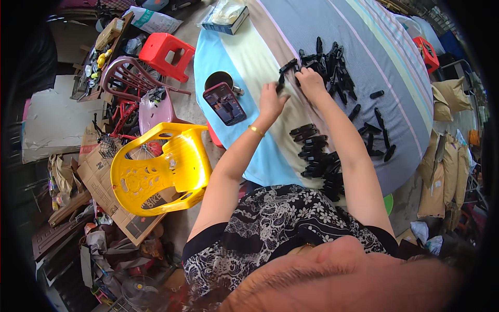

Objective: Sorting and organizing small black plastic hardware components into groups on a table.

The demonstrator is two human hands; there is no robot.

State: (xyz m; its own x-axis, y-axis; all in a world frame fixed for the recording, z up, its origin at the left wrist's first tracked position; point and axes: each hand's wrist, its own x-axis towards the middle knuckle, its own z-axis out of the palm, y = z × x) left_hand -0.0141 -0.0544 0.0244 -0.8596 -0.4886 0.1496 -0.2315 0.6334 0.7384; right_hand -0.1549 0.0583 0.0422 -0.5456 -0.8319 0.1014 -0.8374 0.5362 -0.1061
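Note:
My left hand and my right hand are close together over the striped cloth. A narrow, jointed-looking black plastic piece bends between them; its exact kind is too small to make out. The left fingers close on its lower end, the thumb angled aside. My right fingers pinch by its other end, partly hiding it. Just beyond my right hand lies a loose heap of similar black pieces. Nearer my body, more black pieces are stacked in a neat overlapping row, partly behind my right forearm.
A phone leans on a dark metal mug left of my hands. A blue box sits at the table's far left. Several stray black pieces lie right. A yellow chair and red stool stand left.

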